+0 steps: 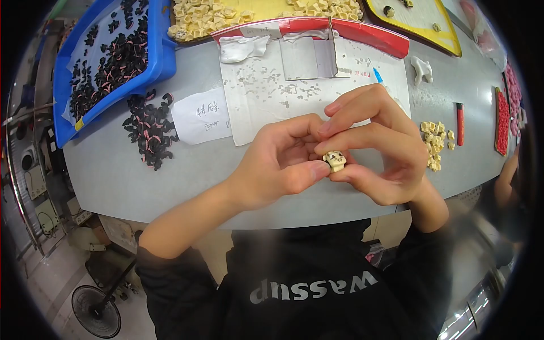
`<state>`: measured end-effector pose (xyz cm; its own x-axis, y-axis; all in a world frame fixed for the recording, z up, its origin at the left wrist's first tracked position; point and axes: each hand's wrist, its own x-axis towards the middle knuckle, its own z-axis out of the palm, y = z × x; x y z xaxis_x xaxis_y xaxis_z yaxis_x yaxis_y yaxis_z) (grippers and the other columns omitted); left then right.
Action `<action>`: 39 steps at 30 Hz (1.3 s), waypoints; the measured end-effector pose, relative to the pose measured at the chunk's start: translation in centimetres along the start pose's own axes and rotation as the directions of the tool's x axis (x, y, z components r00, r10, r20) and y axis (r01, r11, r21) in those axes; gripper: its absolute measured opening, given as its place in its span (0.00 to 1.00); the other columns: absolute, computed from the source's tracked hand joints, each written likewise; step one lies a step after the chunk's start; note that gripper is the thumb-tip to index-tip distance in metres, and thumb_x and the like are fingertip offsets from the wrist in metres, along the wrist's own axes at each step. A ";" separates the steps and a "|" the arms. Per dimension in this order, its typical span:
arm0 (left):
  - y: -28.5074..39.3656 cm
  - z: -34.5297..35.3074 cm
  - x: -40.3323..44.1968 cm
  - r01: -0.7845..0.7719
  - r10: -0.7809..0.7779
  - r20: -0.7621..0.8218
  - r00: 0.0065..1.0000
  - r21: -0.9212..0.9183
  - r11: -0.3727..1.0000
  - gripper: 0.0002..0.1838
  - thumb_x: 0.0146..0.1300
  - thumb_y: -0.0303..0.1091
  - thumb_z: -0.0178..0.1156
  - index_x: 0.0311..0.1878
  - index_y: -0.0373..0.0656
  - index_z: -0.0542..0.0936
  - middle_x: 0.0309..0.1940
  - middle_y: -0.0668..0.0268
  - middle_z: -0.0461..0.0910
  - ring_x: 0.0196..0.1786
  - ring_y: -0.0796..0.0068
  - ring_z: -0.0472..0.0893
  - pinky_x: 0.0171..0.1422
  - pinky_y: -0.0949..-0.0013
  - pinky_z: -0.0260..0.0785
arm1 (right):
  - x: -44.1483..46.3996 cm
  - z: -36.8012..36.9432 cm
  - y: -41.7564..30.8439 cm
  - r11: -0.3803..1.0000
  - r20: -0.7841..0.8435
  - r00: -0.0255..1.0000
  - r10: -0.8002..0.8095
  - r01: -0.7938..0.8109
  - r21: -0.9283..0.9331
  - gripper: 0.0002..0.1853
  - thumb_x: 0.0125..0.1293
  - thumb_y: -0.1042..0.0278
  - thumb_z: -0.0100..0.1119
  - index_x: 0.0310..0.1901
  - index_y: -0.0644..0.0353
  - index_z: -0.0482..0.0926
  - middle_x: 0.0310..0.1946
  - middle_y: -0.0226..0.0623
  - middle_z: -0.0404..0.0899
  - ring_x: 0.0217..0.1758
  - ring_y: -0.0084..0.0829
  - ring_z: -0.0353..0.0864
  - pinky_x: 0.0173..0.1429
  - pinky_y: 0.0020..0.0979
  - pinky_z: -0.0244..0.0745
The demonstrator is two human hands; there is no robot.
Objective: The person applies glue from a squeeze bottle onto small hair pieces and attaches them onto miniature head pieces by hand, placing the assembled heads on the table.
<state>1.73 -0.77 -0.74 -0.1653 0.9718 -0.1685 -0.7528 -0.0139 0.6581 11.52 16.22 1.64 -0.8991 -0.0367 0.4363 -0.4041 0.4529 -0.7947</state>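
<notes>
Both hands meet over the grey table around a small cream figure head (335, 160) with dark face markings. My left hand (283, 161) has its thumb pressed against the piece's left side, with a bit of something dark beside the thumb tip. On the other side, my right hand (385, 150) pinches the piece between thumb and index finger. To the left, a pile of black and pink parts (150, 130) lies beside a handwritten paper (201, 116). Several cream pieces (433, 144) are heaped to the right.
A blue tray (164, 59) of black parts stands at the back left. Behind the hands is a white board (243, 107) with a red edge and grey scraps. A red stick (460, 124), a yellow tray (453, 42) and another person's arm (507, 178) are at the right.
</notes>
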 end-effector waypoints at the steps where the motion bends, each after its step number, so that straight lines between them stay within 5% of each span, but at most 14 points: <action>1: 0.0 -0.1 0.0 0.001 -0.001 0.013 1.000 0.008 1.000 0.19 0.54 0.23 0.55 0.51 0.32 0.71 0.43 0.65 0.73 0.48 0.78 0.74 0.55 0.71 0.68 | 0.0 0.1 0.0 1.000 -0.003 1.000 -0.001 0.001 0.007 0.14 0.50 0.64 0.65 0.36 0.66 0.82 0.38 0.43 0.77 0.44 0.39 0.74 0.49 0.38 0.70; 29: 0.2 0.3 0.0 0.032 -0.033 -0.025 0.999 -0.027 0.999 0.17 0.54 0.23 0.56 0.48 0.34 0.71 0.42 0.66 0.74 0.47 0.78 0.75 0.54 0.72 0.69 | -0.2 0.3 -0.2 0.999 -0.030 0.999 -0.027 0.026 -0.036 0.12 0.49 0.68 0.65 0.35 0.65 0.81 0.38 0.42 0.77 0.41 0.36 0.74 0.44 0.32 0.70; 32: 0.4 0.6 0.0 0.123 -0.094 -0.150 0.984 0.196 0.973 0.33 0.48 0.43 0.60 0.55 0.29 0.68 0.41 0.55 0.78 0.45 0.67 0.80 0.52 0.67 0.73 | -0.1 0.4 -0.1 0.998 -0.027 0.998 -0.049 0.048 -0.037 0.12 0.49 0.68 0.65 0.35 0.65 0.81 0.38 0.41 0.78 0.40 0.35 0.74 0.43 0.31 0.70; 38: 0.7 0.7 -0.1 0.151 -0.121 -0.140 0.983 0.228 0.962 0.34 0.48 0.45 0.62 0.54 0.29 0.69 0.41 0.57 0.79 0.45 0.71 0.80 0.52 0.70 0.72 | -0.4 0.6 -0.1 0.998 -0.034 0.998 -0.054 0.053 -0.026 0.12 0.48 0.69 0.65 0.35 0.65 0.81 0.37 0.40 0.78 0.38 0.34 0.74 0.41 0.30 0.69; 39: 0.6 0.5 -0.1 0.113 -0.099 -0.095 0.991 0.161 0.980 0.27 0.49 0.38 0.60 0.50 0.31 0.70 0.41 0.60 0.77 0.45 0.73 0.78 0.52 0.71 0.71 | -0.4 0.7 -0.1 0.998 -0.041 0.998 -0.051 0.050 -0.025 0.12 0.48 0.69 0.66 0.35 0.65 0.81 0.37 0.40 0.77 0.38 0.34 0.74 0.41 0.29 0.69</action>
<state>1.65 -0.71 0.02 -0.1499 0.9415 -0.3017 -0.6543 0.1343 0.7442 11.81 15.60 1.24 -0.8695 -0.0231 0.4934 -0.4445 0.4722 -0.7612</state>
